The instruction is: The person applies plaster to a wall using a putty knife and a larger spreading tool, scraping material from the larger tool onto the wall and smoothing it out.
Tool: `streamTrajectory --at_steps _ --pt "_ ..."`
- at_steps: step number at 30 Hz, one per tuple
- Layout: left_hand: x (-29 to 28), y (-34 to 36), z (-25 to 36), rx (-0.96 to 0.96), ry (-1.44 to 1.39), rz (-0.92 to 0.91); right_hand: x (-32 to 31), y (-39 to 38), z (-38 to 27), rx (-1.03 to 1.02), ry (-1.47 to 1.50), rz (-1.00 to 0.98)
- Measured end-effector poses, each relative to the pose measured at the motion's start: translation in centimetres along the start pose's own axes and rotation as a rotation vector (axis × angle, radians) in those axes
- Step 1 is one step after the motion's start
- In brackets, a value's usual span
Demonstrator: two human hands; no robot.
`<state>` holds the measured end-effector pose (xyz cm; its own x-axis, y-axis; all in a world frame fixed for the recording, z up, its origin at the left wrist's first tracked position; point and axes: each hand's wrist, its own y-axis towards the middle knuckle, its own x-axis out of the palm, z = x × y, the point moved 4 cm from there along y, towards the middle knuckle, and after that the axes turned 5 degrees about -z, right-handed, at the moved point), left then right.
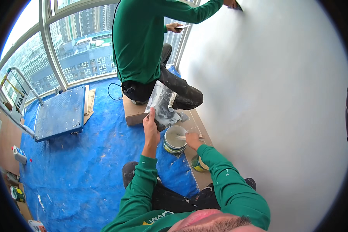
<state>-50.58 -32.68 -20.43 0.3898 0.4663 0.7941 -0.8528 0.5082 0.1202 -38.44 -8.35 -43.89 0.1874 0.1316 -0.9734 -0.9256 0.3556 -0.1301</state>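
My left hand (151, 129) is closed on the lower edge of a flat metal plate (161, 101), its face smeared with white and grey putty. To its right, my right hand (193, 140) grips a putty knife (181, 137), whose pale blade reaches over the mouth of a white bucket (167, 147). Whitish paste (174, 136) lies inside that bucket. A second, yellow-green can (198, 164) stands below my right forearm, partly hidden by it.
A co-worker in green (137, 42) sits close ahead on a cardboard box (133, 112), one hand holding a dark blade at the white wall (266, 96). Blue sheeting (100, 166) covers the floor. A platform trolley (62, 112) stands left, near a white jug (19, 154).
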Motion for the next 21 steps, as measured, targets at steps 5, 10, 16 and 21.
streamTrajectory --at_steps 5,10,16,21 --pt "-1.6 -0.3 -1.9 -0.111 -0.028 0.091 -3.4 -0.8 1.1 -0.093 0.043 -0.096" --pt "-6.8 -0.7 -4.1 -0.129 -0.038 0.227 -9.5 0.5 0.8 -0.164 -0.151 0.015" --pt "-6.3 -0.7 -3.9 -0.075 -0.003 0.281 -3.5 0.8 -3.4 -0.227 -0.247 -0.116" --pt "-7.4 -0.8 -4.1 -0.072 0.044 0.324 -7.9 0.8 -2.1 -0.252 -0.265 -0.207"
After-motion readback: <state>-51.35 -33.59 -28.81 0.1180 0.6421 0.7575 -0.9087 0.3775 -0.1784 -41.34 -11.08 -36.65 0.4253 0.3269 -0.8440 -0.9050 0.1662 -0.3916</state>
